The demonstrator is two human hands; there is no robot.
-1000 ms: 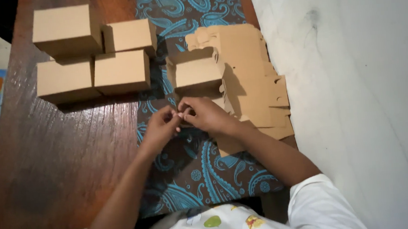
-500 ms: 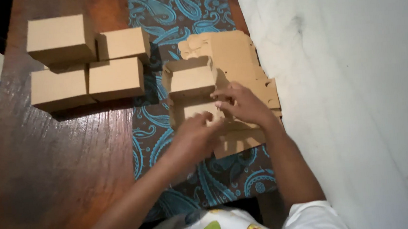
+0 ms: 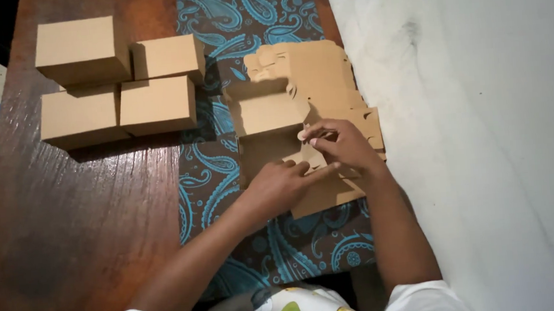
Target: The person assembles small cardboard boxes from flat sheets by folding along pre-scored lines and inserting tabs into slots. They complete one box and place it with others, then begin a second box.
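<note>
Head camera, looking straight down at a dark wooden table [image 3: 68, 241] with a blue paisley runner [image 3: 228, 198] laid along its right side, next to a pale wall [image 3: 483, 128]. Both bare hands work over a flat, die-cut cardboard blank [image 3: 322, 194] lying on the runner near the table's right edge. The left hand [image 3: 279, 184] lies palm down on the blank, fingers spread and closed around nothing, apparently pinning the sheet so it cannot slide. The right hand [image 3: 341, 146] pinches a small flap of the same blank between thumb and fingertips, raising it slightly, which looks like the start of a fold. Just beyond the hands, touching the blank, a half-formed box [image 3: 267, 114] stands open on a stack of further flat blanks [image 3: 313, 68], kept within easy reach. Well apart, towards the table's far left corner, four closed brown boxes [image 3: 116, 82] sit grouped together, one resting higher than the others, clear of the working area.
</note>
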